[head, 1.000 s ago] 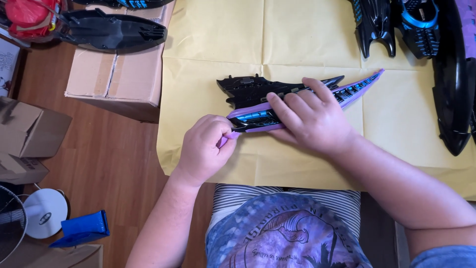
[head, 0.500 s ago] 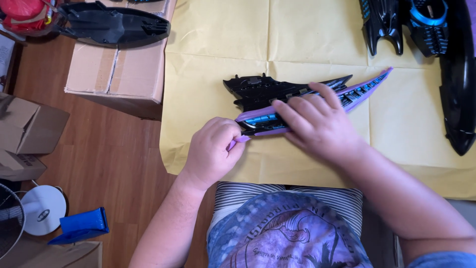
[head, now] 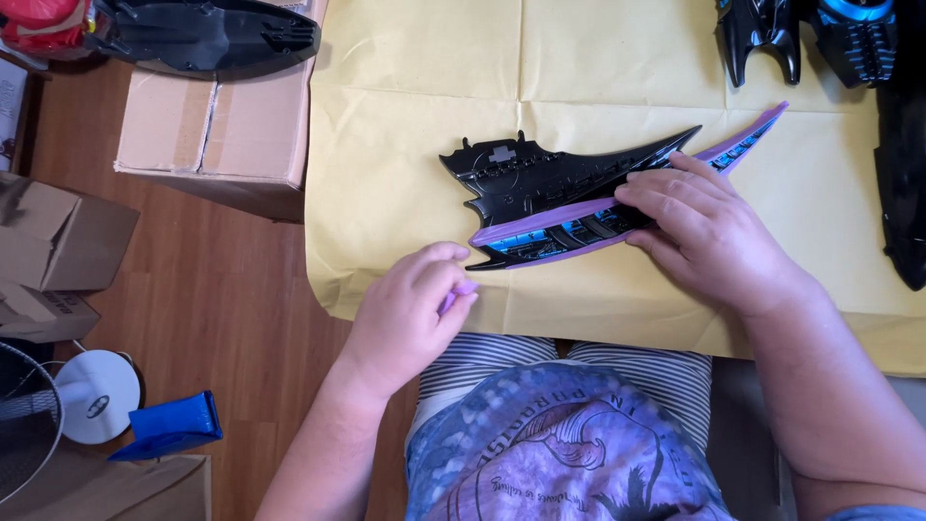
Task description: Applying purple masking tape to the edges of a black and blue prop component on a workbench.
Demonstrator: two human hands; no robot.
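1. Backing off now: the left hand point(head: 410, 309) has pulled away from the tip of the black and purple winged toy part point(head: 588, 198) it was pinching half a second ago, and it sits just short of the part, near the front edge of the yellow paper sheet point(head: 415, 87).
2. Head view, left side: that hand is curled narrow, thumb and forefinger closed on a small purple piece point(head: 461, 292), most of it hidden by the fingers.
3. Head view, right side: the right hand point(head: 709, 232) lies flat over the part's middle, fingers spread and pressing it down onto the paper.
4. Part's position: flat on the sheet, pointed purple end angled up towards the far right, black spiked end to the left.
5. Around it: a cardboard box point(head: 217, 130) at the sheet's left, more black pieces point(head: 762, 34) along the far edge.
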